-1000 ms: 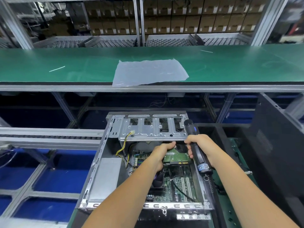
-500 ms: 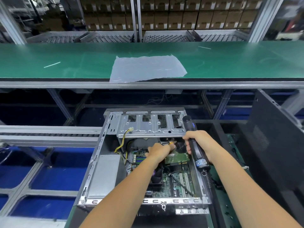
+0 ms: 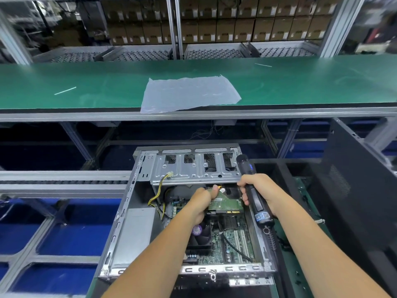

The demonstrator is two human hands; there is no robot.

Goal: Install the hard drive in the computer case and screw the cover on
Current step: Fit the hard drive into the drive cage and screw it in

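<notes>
Hard drive [image 3: 225,204] sits board-up inside open computer case [image 3: 137,233], below drive cage [image 3: 193,168], not seated yet. Left hand [image 3: 202,201] grips its edge; right hand [image 3: 257,190] wraps electric screwdriver [image 3: 254,196]. Cover [image 3: 361,190] off at right, unscrewed.

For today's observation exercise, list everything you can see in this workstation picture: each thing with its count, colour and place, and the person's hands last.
open grey metal computer case: one, silver-grey, centre foreground.
green-boarded hard drive: one, green and black, inside the case under the drive cage.
silver perforated drive cage: one, silver, far end of the case.
green motherboard: one, case floor.
yellow and black cable bundle: one, left of the drive.
black electric screwdriver: one, black, right edge of the case.
clear plastic bag: one, translucent, on the green belt.
green conveyor belt: one, behind the case.
black side panel: one, right.
brown cardboard boxes: many, back shelves.
left hand: grips the hard drive.
right hand: grips the screwdriver.
</notes>
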